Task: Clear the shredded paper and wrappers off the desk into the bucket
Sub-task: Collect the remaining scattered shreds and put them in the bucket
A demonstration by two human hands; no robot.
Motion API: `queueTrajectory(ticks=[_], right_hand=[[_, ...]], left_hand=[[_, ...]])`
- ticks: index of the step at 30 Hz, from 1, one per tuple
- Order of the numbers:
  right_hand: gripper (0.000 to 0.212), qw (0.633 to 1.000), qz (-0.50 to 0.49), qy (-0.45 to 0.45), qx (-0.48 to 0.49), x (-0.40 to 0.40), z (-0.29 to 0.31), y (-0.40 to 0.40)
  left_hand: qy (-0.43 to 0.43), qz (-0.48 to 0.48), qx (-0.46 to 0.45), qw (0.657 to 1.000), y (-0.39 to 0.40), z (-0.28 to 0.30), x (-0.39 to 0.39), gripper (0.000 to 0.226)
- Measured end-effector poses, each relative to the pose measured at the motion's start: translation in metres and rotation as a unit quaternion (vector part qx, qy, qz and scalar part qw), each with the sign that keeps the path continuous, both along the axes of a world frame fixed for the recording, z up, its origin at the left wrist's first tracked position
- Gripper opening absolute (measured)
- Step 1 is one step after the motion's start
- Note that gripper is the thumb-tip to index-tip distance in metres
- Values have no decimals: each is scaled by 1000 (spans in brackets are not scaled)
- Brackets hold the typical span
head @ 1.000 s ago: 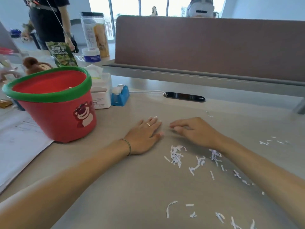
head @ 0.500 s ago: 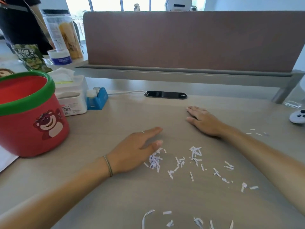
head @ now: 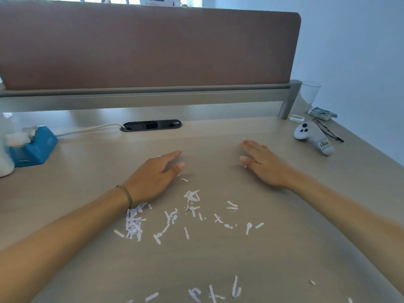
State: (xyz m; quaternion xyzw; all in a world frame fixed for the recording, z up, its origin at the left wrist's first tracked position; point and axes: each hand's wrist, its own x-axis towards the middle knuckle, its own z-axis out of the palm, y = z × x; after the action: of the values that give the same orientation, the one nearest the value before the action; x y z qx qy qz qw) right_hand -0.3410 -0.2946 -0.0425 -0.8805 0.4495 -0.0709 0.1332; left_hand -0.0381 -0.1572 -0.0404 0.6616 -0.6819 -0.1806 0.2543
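**Both hands flat on the desk, paper scraps between the arms**

The left hand [head: 153,178] lies palm down on the desk [head: 87,171], fingers spread a little, holding nothing. The right hand [head: 262,165] lies flat too, fingers loosely apart and empty, well apart from the left. The shredded paper [head: 190,213] is scattered on the desk between the 2 forearms, with a denser clump just under the left wrist and more scraps near the bottom edge. A blue tape dispenser [head: 32,147] sits far left; a white controller [head: 312,136] and a glass [head: 306,101] stand far right. The bucket is out of view.
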Motion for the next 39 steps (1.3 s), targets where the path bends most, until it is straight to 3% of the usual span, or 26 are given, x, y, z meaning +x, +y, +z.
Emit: queueTrajectory(ticks=[2, 4, 10, 14, 17, 19, 25, 28, 32, 35, 39], right_hand=[[63, 997, -59, 39, -16, -29, -8, -20], [64, 996, -53, 67, -27, -35, -15, -24], [69, 992, 88, 90, -23, 17, -14, 28], [89, 980, 173, 103, -6, 41, -10, 80], [76, 974, 208, 81, 23, 39, -3, 112], [67, 979, 195, 40, 42, 25, 4, 126], [69, 997, 55, 4, 52, -70, 13, 154], [68, 998, 21, 15, 51, -116, 11, 184], [73, 996, 9, 87, 11, -150, 4, 227], [76, 987, 6, 160, -14, -149, -7, 244], [77, 990, -7, 141, -17, -114, -11, 226]], left_hand=[[-6, -3, -1, 1000, 3, -2, 4, 60], [-14, -1, 2, 1000, 11, -4, 12, 63], [-10, 11, -2, 1000, 31, -7, 22, 57], [-45, 0, 13, 999, 35, -12, 17, 60], [-74, -13, 30, 997, 29, -14, 9, 71], [-90, -40, 38, 994, 24, -15, -2, 90], [-132, -137, 36, 981, 33, -19, -43, 112], [-122, -169, 28, 978, 49, -21, -53, 95], [-38, -170, 25, 984, 83, -12, -62, 59], [-35, -161, -16, 986, 117, -4, -59, 65], [-71, -166, -23, 983, 177, 2, -40, 76]])
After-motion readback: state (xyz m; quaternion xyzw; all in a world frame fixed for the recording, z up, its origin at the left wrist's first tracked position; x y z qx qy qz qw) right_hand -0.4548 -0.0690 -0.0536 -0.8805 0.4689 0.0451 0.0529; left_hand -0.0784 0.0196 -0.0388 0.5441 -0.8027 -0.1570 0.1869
